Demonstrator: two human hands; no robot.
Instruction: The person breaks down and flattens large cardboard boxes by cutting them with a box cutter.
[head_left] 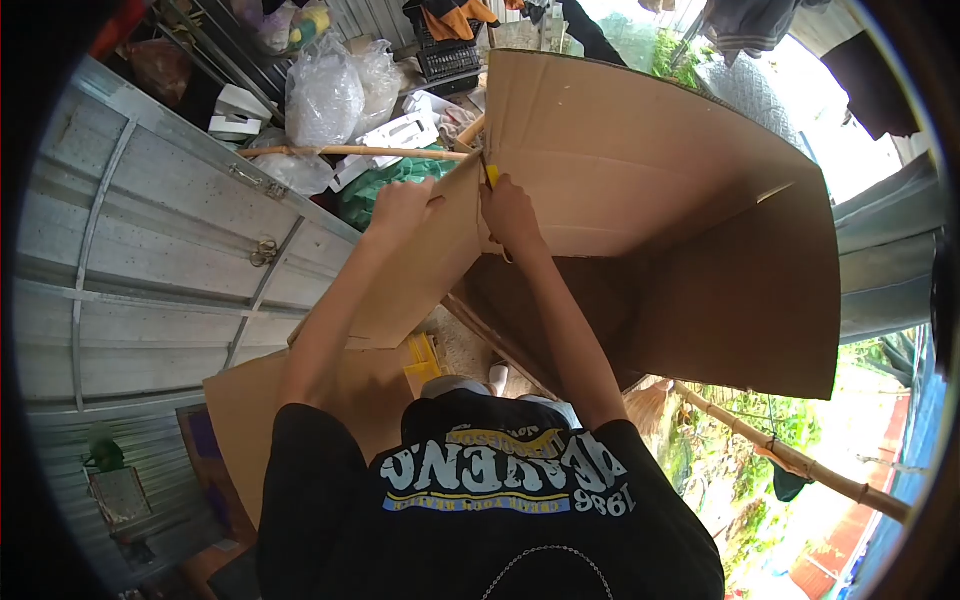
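Observation:
A large brown cardboard box [650,150] stands opened out in front of me, its tall panels meeting at a corner near the centre. My left hand [403,208] is closed on the top edge of the left cardboard panel. Just right of that corner, my right hand [510,212] is wrapped round a yellow tool [493,175], whose tip lies against the corner seam. Most of the tool is hidden by the fingers. Lower left, a cardboard flap [245,400] hangs under my left forearm.
Metal sheet panels [170,220] run along the left. Beyond the box are plastic bags [325,95], white foam pieces [400,135], a black crate [448,62] and a thin bamboo stick [370,151]. A thick bamboo pole [800,458] crosses at the lower right.

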